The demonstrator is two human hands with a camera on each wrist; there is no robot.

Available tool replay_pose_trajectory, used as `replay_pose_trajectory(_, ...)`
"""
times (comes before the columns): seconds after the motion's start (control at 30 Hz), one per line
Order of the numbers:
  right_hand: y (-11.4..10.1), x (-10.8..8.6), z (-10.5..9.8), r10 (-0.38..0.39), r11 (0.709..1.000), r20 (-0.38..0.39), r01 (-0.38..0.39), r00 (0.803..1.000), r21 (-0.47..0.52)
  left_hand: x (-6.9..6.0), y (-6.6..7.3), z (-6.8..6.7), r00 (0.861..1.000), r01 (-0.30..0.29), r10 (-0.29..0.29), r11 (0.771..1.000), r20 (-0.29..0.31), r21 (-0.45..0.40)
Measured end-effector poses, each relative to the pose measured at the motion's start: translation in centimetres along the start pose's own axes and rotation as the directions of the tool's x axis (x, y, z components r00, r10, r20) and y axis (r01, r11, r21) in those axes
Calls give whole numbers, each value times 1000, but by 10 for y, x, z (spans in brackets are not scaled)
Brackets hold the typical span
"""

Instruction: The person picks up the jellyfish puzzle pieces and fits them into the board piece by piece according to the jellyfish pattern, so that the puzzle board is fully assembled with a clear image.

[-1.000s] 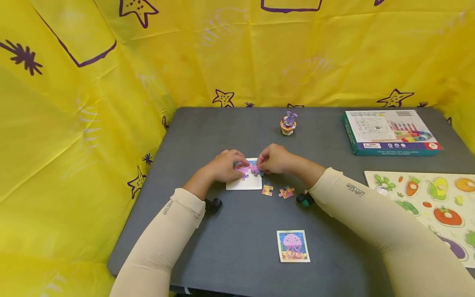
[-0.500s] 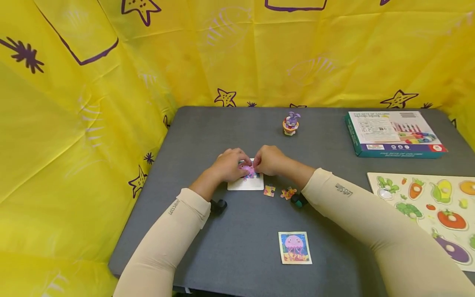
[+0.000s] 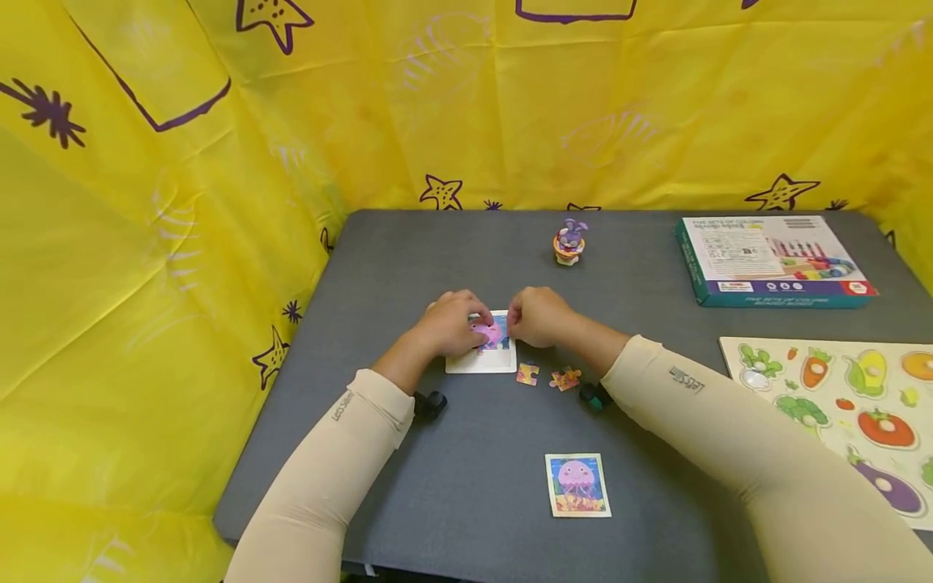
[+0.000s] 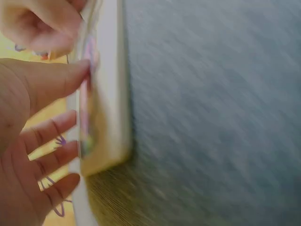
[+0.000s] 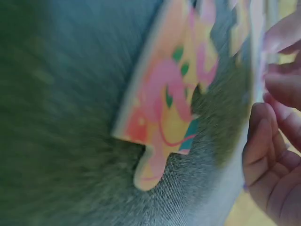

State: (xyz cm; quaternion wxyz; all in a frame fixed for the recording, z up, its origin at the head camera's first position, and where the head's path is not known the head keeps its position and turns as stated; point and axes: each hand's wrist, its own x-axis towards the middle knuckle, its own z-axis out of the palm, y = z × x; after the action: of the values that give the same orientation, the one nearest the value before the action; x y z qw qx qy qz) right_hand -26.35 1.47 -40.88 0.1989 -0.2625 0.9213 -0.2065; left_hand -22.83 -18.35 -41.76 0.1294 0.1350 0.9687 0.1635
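Observation:
The puzzle tray (image 3: pixel 481 367) lies flat between both hands, its upper part filled with jellyfish pieces (image 3: pixel 490 334) and its lower strip white. My left hand (image 3: pixel 453 325) rests over the tray's left side; the left wrist view shows its thumb (image 4: pixel 70 77) on the picture and its other fingers spread along the edge. At the tray's right edge are the bent fingers of my right hand (image 3: pixel 538 317); whether they pinch anything is hidden. Two loose pieces, one nearer the tray (image 3: pixel 527 373) and one farther right (image 3: pixel 564 378), lie just in front.
A jellyfish picture card (image 3: pixel 579 486) lies near the front of the grey table (image 3: pixel 452 470). A purple rabbit figure (image 3: pixel 569 241) stands behind the hands. At the right are a boxed set (image 3: pixel 776 261) and a vegetable board (image 3: pixel 831 413). Yellow cloth surrounds the table.
The right hand moved inward over the tray, then back to its right edge. A piece that was at its fingertips now lies within the picture. The left hand shifted slightly.

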Motion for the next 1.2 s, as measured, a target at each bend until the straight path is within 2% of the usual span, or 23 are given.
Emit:
replay_pose_trajectory(0.1, 0, -16, -1, -10, 999, 35, 11, 999, -43, 1, -2, 1, 1000, -11, 11, 1000, -1, 1)
replay_pose_trajectory(0.27, -1, -39, 4, 15, 997, 137, -5, 991, -74, 2, -3, 1, 1000, -21, 21, 999, -6, 44)
replay_pose_trajectory(0.37, -3, -45, 10, -6, 994, 131, 20, 991, -108, 0, -3, -1, 999, -40, 41, 996, -10, 85)
replay_pose_trajectory(0.47, -5, -47, 14, -32, 990, 84, 43, 996, -136, -5, -5, -5, 997, -74, 76, 993, -20, 93)
replay_pose_trajectory(0.6, -6, -51, 17, -51, 994, 39, 54, 998, -90, -18, -14, -14, 995, -96, 97, 994, -18, 50)
replay_pose_trajectory(0.73, -6, -54, 12, -77, 996, 37, 75, 996, 56, -33, -29, -21, 993, -106, 105, 994, 45, 8)
replay_pose_trajectory(0.83, -7, -52, 4, -111, 983, 21, 106, 994, 147, -40, -39, -21, 988, -120, 119, 993, 101, 4)
replay_pose_trajectory(0.93, -11, -44, -2, -153, 974, -27, 155, 988, 165, -43, -45, -19, 983, -139, 136, 990, 122, 16)
replay_pose_trajectory(1.03, -18, -30, -1, -162, 969, -52, 169, 985, 181, -44, -47, -17, 982, -152, 148, 988, 115, 22)
replay_pose_trajectory(1.2, -33, -6, 11, -160, 967, -38, 164, 986, 194, -45, -47, -15, 984, -154, 154, 988, 93, -6)
